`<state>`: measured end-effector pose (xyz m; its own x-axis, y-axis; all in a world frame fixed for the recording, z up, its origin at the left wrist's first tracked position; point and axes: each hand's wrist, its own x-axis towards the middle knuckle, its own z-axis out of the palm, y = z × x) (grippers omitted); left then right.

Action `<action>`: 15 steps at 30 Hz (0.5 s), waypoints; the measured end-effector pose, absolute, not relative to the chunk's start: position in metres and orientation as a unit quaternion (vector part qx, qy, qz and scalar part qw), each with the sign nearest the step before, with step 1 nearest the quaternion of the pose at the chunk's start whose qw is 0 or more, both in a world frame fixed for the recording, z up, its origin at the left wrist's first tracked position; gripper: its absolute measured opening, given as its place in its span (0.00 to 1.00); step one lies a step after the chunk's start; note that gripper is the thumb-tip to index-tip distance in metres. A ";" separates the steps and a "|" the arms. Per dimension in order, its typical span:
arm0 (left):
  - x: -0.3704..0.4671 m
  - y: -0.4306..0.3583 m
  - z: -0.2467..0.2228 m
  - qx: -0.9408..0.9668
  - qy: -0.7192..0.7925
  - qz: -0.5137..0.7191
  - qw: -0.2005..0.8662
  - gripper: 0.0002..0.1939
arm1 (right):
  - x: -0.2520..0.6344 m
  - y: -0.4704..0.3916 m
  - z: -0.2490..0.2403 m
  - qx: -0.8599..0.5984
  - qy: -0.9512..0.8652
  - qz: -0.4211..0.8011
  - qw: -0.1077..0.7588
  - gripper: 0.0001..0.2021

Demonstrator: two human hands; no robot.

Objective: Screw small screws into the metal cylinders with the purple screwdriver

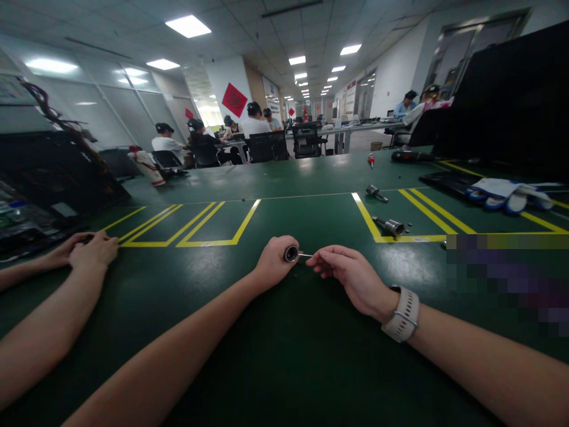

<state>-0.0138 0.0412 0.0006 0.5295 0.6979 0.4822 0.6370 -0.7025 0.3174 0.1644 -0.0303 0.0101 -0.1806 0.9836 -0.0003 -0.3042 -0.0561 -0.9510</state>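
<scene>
My left hand (274,262) is wrapped round a hollow metal cylinder (291,254), its dark round opening facing me. From the right, my right hand (344,270), with a light watch on the wrist, pinches a thin metal rod (306,255). The rod reaches to the side of the cylinder; where its tip sits I cannot make out. A tiny dark piece (295,276) lies on the green table (306,367) just below my left hand.
Metal parts with shafts, one farther back (377,193) and one nearer (391,226), lie right of centre. Work gloves (511,194), a dark power tool (411,156) and a red-handled tool (371,160) are beyond. A co-worker's hands (94,252) work at left.
</scene>
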 end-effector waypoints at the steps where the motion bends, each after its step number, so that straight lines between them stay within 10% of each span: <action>1: -0.014 0.041 0.001 0.872 0.382 0.303 0.055 0.05 | 0.164 -0.030 0.010 -0.372 -0.446 0.626 0.521 0.08; 15: -0.015 0.039 0.005 0.900 0.369 0.234 0.002 0.04 | 0.165 -0.032 0.012 -0.392 -0.456 0.607 0.520 0.07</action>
